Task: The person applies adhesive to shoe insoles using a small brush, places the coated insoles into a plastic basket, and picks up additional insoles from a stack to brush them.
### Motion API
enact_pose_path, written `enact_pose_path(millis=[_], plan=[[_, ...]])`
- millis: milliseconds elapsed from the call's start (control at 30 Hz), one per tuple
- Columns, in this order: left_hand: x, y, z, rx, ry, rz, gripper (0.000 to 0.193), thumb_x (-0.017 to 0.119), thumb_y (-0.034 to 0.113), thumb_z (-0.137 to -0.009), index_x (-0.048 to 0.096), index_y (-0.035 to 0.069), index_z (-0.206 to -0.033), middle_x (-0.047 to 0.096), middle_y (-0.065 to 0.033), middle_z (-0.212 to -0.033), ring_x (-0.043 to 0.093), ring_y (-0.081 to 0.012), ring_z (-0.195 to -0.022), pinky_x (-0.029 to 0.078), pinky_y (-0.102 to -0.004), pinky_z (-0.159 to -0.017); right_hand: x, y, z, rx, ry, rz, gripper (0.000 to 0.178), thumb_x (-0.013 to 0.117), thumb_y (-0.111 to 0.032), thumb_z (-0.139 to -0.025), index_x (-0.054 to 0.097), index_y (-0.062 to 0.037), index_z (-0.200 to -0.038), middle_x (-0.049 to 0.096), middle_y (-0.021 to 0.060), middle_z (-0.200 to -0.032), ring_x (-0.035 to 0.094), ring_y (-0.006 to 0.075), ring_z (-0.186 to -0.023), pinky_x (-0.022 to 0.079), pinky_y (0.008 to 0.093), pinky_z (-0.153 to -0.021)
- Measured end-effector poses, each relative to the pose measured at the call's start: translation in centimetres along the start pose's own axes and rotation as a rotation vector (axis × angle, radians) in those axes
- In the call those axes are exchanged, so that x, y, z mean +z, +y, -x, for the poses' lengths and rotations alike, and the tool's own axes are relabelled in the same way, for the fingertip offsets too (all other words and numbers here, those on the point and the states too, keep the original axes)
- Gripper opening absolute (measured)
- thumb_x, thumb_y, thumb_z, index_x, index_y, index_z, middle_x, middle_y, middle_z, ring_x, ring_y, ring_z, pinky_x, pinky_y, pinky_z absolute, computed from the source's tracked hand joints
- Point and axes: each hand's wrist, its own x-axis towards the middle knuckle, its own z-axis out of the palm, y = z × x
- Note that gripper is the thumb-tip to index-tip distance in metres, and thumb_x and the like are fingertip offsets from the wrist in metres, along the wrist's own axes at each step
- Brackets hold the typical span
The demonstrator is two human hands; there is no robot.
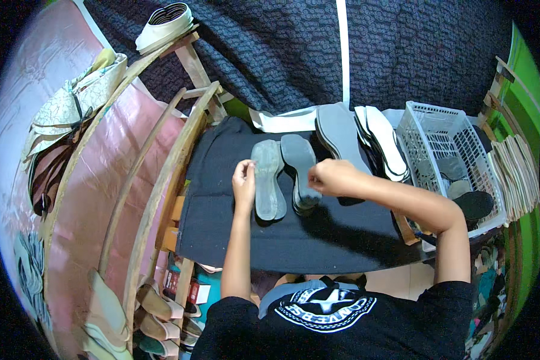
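Observation:
Two grey shoe soles lie side by side on a black cloth-covered table (318, 240). My left hand (243, 180) pinches the left edge of the left grey sole (268, 180). My right hand (330, 177) rests its fingers on the right edge of the right grey sole (299, 165), which sits on top of a small stack. Both soles point away from me.
A row of larger grey and white soles (366, 141) lies at the table's far right. A white plastic basket (444, 150) with soles inside stands to the right. Curved wooden racks (156, 180) with shoe uppers stand on the left, with more shoes below.

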Motion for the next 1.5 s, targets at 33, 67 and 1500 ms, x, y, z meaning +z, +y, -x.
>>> enact_pose_path(millis=[33, 67, 1500], plan=[[-0.6, -0.7, -1.0, 0.027, 0.012, -0.042, 0.018, 0.044, 0.015, -0.083, 0.054, 0.000, -0.087, 0.055, -0.0039, -0.084, 0.049, -0.0107, -0.079, 0.037, -0.0221, -0.073, 0.5, -0.9, -0.7, 0.010, -0.058, -0.034, 0.020, 0.055, -0.024, -0.072, 0.060, -0.0052, -0.076, 0.059, 0.0145, -0.072, 0.057, 0.0309, -0.069, 0.045, 0.0390, -0.060], [-1.0, -1.3, -1.9, 0.012, -0.016, -0.069, 0.018, 0.044, 0.013, -0.082, 0.054, 0.000, -0.090, 0.055, -0.0053, -0.088, 0.050, -0.0124, -0.083, 0.038, -0.0234, -0.075, 0.9, -1.8, -1.3, 0.008, -0.097, -0.021, 0.022, 0.055, -0.027, -0.072, 0.060, -0.0057, -0.076, 0.059, 0.0138, -0.072, 0.057, 0.0305, -0.069, 0.045, 0.0385, -0.060], [-0.4, -3.3, -5.8, 0.179, -0.116, 0.026, 0.035, 0.041, 0.016, -0.085, 0.037, -0.002, -0.115, 0.043, -0.0130, -0.114, 0.039, -0.0185, -0.108, 0.028, -0.0282, -0.091, 12.3, -6.5, 1.3, -0.107, 0.690, -0.421, 0.061, 0.066, -0.020, -0.061, 0.038, -0.0027, -0.112, 0.035, 0.0229, -0.118, 0.040, 0.0366, -0.104, 0.035, 0.0389, -0.087]])
